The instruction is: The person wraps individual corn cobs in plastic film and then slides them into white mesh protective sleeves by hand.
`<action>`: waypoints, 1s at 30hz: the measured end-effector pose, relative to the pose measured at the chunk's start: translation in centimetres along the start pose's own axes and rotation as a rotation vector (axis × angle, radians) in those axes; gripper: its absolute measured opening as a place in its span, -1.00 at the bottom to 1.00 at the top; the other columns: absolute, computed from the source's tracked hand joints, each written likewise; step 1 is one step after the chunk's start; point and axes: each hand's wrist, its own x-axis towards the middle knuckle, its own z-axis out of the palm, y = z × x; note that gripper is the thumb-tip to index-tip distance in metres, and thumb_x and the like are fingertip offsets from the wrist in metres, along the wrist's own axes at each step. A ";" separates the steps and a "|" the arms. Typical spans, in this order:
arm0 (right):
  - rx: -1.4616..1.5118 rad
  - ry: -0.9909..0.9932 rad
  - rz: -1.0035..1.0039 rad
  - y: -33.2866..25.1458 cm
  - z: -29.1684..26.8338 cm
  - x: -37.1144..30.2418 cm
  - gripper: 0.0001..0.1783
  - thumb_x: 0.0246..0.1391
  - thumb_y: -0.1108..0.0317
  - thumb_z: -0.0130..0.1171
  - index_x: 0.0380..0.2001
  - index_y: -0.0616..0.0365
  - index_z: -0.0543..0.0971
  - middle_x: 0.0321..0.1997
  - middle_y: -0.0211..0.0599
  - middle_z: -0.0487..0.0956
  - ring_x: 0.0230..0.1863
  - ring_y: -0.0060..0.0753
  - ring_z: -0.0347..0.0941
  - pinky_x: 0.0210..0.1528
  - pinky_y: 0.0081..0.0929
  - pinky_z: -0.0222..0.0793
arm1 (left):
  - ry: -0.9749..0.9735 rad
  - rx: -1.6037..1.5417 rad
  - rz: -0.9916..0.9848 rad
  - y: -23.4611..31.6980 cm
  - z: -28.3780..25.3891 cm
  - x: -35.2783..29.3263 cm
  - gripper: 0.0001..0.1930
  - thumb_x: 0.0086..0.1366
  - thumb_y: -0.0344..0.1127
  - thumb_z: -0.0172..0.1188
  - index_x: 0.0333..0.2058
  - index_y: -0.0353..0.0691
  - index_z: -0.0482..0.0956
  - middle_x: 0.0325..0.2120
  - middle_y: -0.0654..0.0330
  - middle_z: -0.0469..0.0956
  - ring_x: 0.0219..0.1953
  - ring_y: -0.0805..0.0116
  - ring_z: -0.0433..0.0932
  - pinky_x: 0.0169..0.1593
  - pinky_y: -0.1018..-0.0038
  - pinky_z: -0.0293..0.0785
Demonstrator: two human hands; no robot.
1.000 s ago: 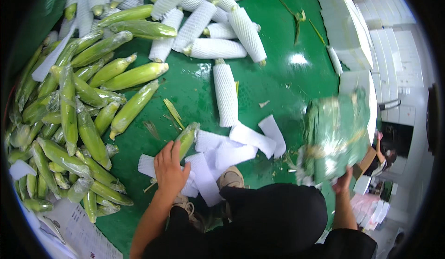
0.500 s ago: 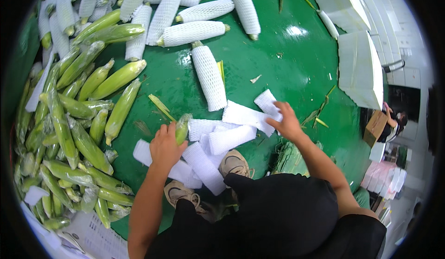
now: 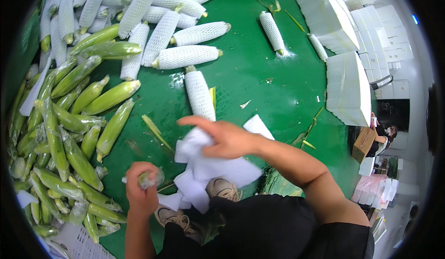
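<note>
My left hand (image 3: 140, 189), at the lower left, is closed around an ear of corn (image 3: 147, 179) in clear film, its end pointing up. Over the pile of white foam net sleeves (image 3: 192, 190) is my right hand (image 3: 227, 138), index finger stretched leftward. A blurred white foam net sleeve (image 3: 194, 142) is between its thumb and fingers. Another sleeve (image 3: 258, 125) lies beyond my right wrist. Just past the pile, a sleeved ear of corn (image 3: 199, 94) rests on the green floor.
Green ears of corn (image 3: 81, 152) in film are heaped at left. Behind them lie several sleeved ears (image 3: 157, 36). White foam boxes (image 3: 347, 87) stand at right, where a person (image 3: 382, 138) is beside a cardboard box (image 3: 364, 144). My shoes (image 3: 222, 189) are next to the sleeves.
My left hand has lifted the corn and drawn it back toward me. The right hand has swung left over the pile with a sleeve. One sleeved ear at the far side has shifted right.
</note>
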 end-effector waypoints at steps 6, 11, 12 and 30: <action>0.868 -0.078 -0.210 -2.6 8.9 3.6 -0.54 0.39 0.24 -0.01 0.27 0.06 0.23 -0.22 -0.38 0.41 -0.26 -0.59 0.37 -0.17 -0.53 0.38 | 0.353 -0.224 -0.180 0.6 4.0 2.7 -0.46 0.21 -0.33 0.32 0.10 -0.29 0.29 -0.25 0.15 0.43 -0.26 0.41 0.45 -0.15 0.49 0.44; 0.397 0.421 -0.559 -1.8 10.6 4.2 -0.71 0.15 0.27 0.30 -0.21 0.14 0.43 -0.34 -0.34 0.38 -0.30 -0.44 0.36 -0.23 -0.55 0.31 | 0.322 -0.104 -0.027 -1.5 2.6 1.9 -0.59 0.46 0.00 0.01 -0.10 -0.31 0.44 -0.23 0.11 0.48 -0.22 0.32 0.46 -0.10 0.36 0.43; 0.078 0.596 -0.671 -1.8 9.0 4.1 -0.72 0.05 0.29 0.39 -0.33 0.14 0.47 -0.36 -0.30 0.40 -0.30 -0.36 0.38 -0.24 -0.53 0.31 | 0.232 -0.010 0.032 -1.6 2.0 2.0 -0.69 0.43 -0.10 0.07 -0.15 -0.28 0.47 -0.23 0.06 0.51 -0.20 0.24 0.49 -0.08 0.31 0.43; 1.260 0.399 -0.021 -2.8 7.7 3.6 -0.79 0.24 0.42 0.12 -0.08 0.04 0.40 -0.17 -0.19 0.59 -0.20 -0.34 0.60 -0.22 -0.40 0.60 | -0.137 -0.060 -0.215 4.0 1.9 1.9 -0.73 0.35 -0.29 0.14 -0.03 -0.23 0.57 0.05 0.03 0.46 0.09 0.04 0.43 0.18 0.24 0.32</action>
